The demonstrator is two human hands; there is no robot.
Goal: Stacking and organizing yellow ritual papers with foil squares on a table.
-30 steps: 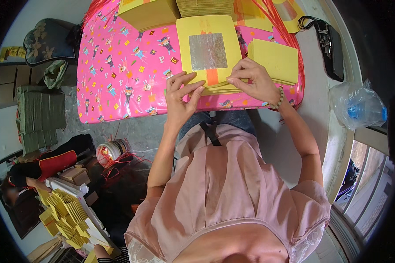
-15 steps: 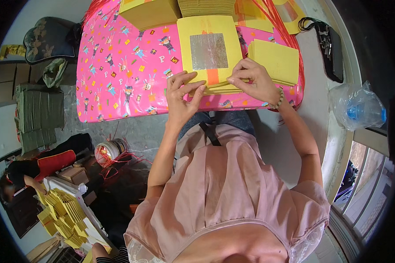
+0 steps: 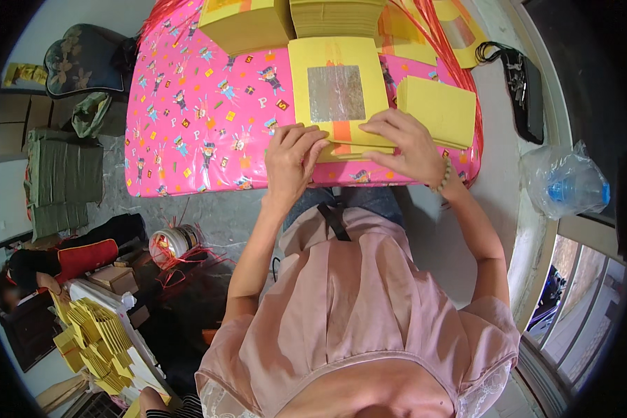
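Observation:
A sheet of yellow joss paper (image 3: 320, 57), with a silver foil square and an orange stripe, lies on more yellow sheets (image 3: 341, 157) at the table's near edge. Its near edge is turned up in a narrow fold. My left hand (image 3: 291, 157) is closed, thumb and fingers pinching the left end of that fold. At the right end is my right hand (image 3: 407, 146), its fingertips resting on the paper and its thumb spread away below them. Just beyond my right hand lies a stack of plain yellow paper (image 3: 439, 111).
Pink patterned cloth (image 3: 195, 125) covers the table. Yellow paper stacks (image 3: 247, 31) and red strands (image 3: 444, 42) lie at its far side. A black pouch (image 3: 526, 97) and plastic-wrapped bottle (image 3: 571, 188) are at right. Another person (image 3: 83, 258) is at lower left beside folded yellow papers (image 3: 101, 341).
My right hand has opened from a pinch, its thumb dropping away from the fingers. My left fingers have drawn together over the fold. The view has shifted slightly.

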